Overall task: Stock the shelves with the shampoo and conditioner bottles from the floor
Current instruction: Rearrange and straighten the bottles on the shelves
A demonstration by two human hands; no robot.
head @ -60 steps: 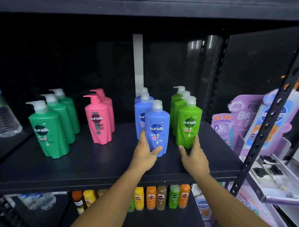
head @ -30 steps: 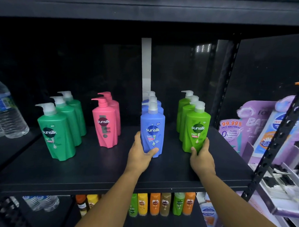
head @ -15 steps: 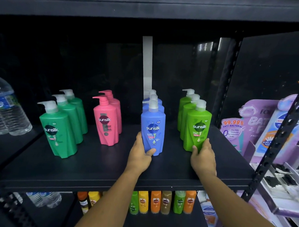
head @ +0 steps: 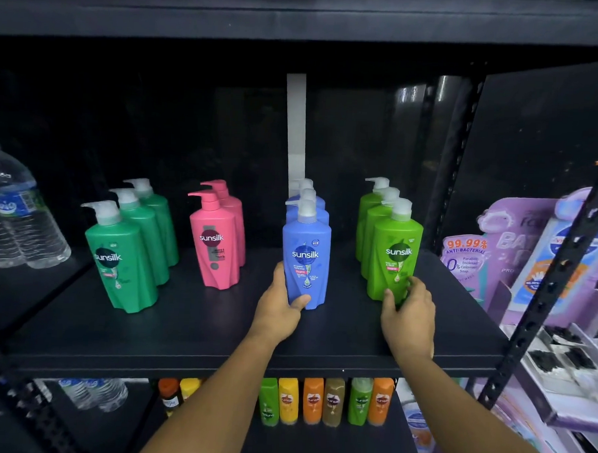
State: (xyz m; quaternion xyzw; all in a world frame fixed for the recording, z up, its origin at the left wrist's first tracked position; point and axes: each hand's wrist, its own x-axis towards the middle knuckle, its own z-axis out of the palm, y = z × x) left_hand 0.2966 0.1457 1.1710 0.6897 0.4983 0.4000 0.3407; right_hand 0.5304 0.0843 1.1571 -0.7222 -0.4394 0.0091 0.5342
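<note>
On the black shelf (head: 190, 327) stand rows of pump bottles. My left hand (head: 280, 304) grips the base of the front blue bottle (head: 306, 254), which stands upright ahead of two more blue ones. My right hand (head: 408, 316) holds the lower right of the front light-green bottle (head: 394, 251), the first of a row of three. Further left are two pink bottles (head: 214, 239) and three dark-green bottles (head: 121, 256).
Water bottles (head: 17, 221) stand at the far left. Small shampoo bottles (head: 324, 400) line the shelf below. A black perforated upright (head: 541, 298) frames the right side, with purple soap displays (head: 488, 255) beyond it. A white strip (head: 295, 130) rises behind the blue row.
The front blue bottle was pushed back into line with its row. My right hand went from the shelf surface to the front light-green bottle and now wraps its fingers around its base.
</note>
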